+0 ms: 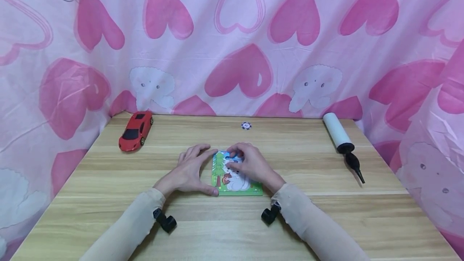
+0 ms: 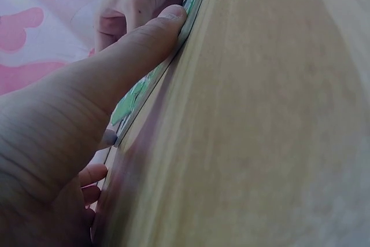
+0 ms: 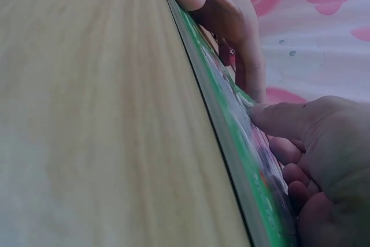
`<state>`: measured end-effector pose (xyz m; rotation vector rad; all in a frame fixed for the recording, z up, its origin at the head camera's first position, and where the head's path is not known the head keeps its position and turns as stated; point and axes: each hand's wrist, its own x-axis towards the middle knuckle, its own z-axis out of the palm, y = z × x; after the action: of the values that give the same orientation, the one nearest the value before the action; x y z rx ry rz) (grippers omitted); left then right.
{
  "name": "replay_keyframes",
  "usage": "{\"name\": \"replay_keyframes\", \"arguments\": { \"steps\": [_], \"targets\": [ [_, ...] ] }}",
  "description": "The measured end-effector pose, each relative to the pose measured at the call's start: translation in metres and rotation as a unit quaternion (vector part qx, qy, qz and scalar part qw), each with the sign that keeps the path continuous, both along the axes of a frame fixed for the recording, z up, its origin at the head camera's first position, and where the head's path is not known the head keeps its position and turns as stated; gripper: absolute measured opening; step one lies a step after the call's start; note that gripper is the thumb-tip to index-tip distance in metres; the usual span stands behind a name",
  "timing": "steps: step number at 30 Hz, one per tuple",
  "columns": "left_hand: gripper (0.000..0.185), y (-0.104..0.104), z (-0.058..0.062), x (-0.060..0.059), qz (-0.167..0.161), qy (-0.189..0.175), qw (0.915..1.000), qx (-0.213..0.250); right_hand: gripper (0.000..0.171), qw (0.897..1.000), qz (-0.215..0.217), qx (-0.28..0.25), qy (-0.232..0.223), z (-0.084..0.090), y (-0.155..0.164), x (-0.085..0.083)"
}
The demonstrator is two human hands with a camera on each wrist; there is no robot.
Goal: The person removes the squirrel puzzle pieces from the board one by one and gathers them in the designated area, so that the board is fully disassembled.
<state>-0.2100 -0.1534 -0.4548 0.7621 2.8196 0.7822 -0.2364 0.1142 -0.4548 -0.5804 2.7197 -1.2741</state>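
Observation:
A small flat picture puzzle (image 1: 222,188) with a green border, a tree and a white cartoon animal lies on the table. My left hand (image 1: 188,172) spans its left side, thumb at the near left corner and index finger by the far left corner, both fairly straight. My right hand (image 1: 251,164) lies over the far right part of the picture, thumb and index finger bent around a blue patch. In the right wrist view its thumb (image 3: 283,118) touches the picture surface, other fingers curled beside it. I cannot tell whether it pinches a puzzle piece.
A red toy car (image 1: 136,131) stands at the back left. Beyond the puzzle lies a round blue-and-white chip (image 1: 246,125). At the right is a white hand pump (image 1: 338,132) with a black nozzle. A pink heart-print curtain (image 1: 239,71) hangs behind the wooden table (image 1: 232,228).

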Motion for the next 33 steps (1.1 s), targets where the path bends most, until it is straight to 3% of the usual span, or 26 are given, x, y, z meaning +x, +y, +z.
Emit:
{"name": "replay_keyframes", "arguments": {
  "steps": [22, 33],
  "targets": [
    [0.134, 0.0013, 0.0020, -0.0009, -0.009, 0.011, 0.9999, -0.009, 0.038, 0.999, -0.011, -0.034, -0.008, -0.0027, 0.0027, -0.0004],
    [0.134, 0.0013, 0.0012, -0.0005, -0.007, 0.013, 0.9998, -0.009, 0.040, 0.998, -0.010, -0.054, 0.016, 0.0006, 0.0070, 0.0009]
  ]
}}
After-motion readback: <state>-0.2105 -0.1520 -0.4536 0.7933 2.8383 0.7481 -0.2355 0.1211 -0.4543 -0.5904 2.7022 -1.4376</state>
